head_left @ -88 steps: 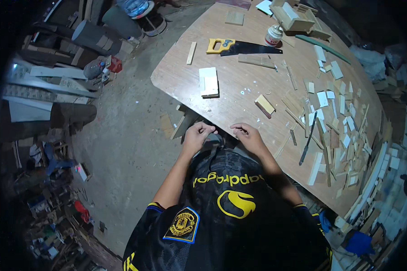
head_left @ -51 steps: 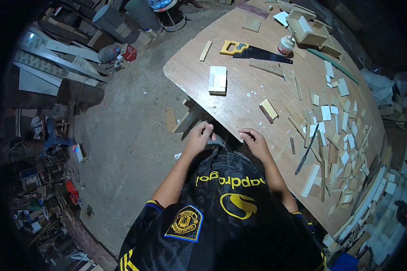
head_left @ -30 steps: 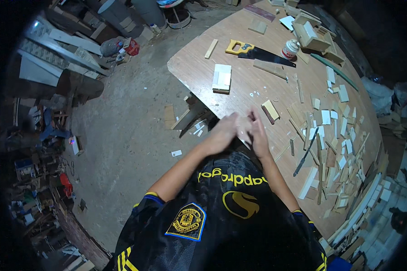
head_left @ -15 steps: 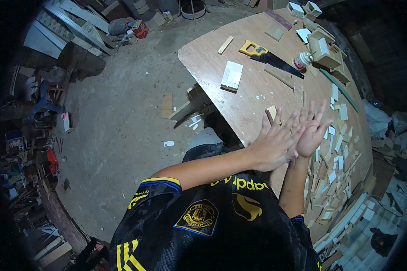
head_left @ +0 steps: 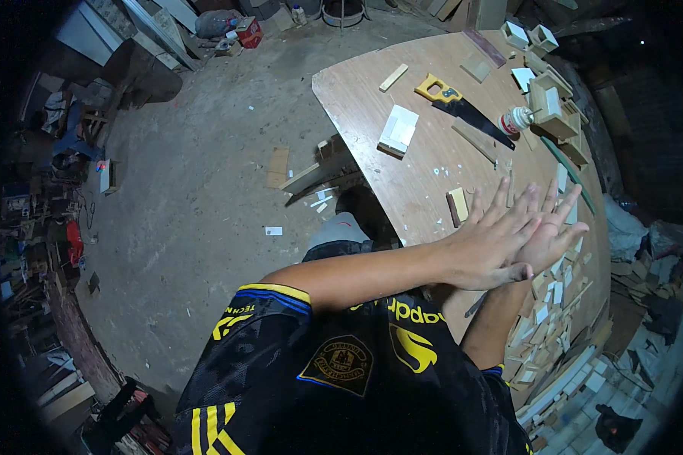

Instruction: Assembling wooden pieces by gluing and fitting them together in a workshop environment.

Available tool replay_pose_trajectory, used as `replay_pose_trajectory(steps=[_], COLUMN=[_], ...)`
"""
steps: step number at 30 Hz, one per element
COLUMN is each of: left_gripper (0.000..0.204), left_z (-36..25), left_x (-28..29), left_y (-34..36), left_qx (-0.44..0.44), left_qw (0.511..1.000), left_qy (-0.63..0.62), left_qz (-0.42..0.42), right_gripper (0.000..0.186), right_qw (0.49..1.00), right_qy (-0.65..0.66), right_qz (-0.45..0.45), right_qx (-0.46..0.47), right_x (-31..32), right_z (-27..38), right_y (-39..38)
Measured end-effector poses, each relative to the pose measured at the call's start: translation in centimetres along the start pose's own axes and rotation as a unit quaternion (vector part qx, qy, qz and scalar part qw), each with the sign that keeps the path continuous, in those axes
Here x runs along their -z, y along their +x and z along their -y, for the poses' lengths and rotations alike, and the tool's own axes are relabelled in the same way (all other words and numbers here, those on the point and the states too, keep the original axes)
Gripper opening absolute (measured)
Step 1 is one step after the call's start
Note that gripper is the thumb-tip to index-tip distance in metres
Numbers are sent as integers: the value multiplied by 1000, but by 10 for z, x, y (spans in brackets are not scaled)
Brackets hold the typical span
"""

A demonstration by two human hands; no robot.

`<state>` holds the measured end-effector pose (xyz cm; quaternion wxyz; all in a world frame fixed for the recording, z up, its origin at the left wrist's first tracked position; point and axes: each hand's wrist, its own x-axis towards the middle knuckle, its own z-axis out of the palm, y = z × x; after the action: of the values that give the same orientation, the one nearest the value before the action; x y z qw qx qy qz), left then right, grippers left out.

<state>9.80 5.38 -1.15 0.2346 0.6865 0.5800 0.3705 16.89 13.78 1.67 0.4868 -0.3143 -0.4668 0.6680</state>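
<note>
My left hand [head_left: 484, 244] lies across the palm of my right hand [head_left: 555, 241], the two touching over the table's near side. Fingers on both are stretched out, and no object shows between them; the contact itself is partly covered by the left hand. Closest to the left fingertips is a small cream wood block with a dark brown side [head_left: 457, 206]. Farther off on the tabletop rest a white-topped flat wooden block [head_left: 398, 130], a handsaw with a yellow handle [head_left: 470, 115], a thin wood strip [head_left: 474, 142] and a white-and-red bottle [head_left: 514, 120].
The wooden table [head_left: 357, 106] has a curved edge at left. Small wooden boxes [head_left: 558, 125] and a green strip [head_left: 571, 165] lie along its far right. Many offcuts [head_left: 542, 326] are heaped to the right of my right arm. A plank [head_left: 302, 178] leans beside the table.
Both hands have shifted slightly right in the picture, with the left hand sliding over the right palm. The view has tilted a little; the table items stay in place.
</note>
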Motion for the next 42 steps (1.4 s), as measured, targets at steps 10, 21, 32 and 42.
replay_pose_trajectory(steps=[10,21,32,42], left_gripper=[98,88,94,105], left_z=[-12,-9,2,7], left_x=[-8,9,-10,2], left_y=[1,13,-3,6], left_qx=[-43,-22,-28,5], left_qw=[998,996,921,913], left_qy=[-36,-18,-377,-386], left_qz=[-4,-80,-93,-130], right_gripper=[86,85,91,89], right_qw=[1000,999,960,956], right_qy=[25,7,22,10], right_qz=[-17,35,168,155], right_qx=[5,19,221,248], right_x=[9,-20,-68,-72], right_z=[17,33,44,40], right_y=[25,3,-5,2])
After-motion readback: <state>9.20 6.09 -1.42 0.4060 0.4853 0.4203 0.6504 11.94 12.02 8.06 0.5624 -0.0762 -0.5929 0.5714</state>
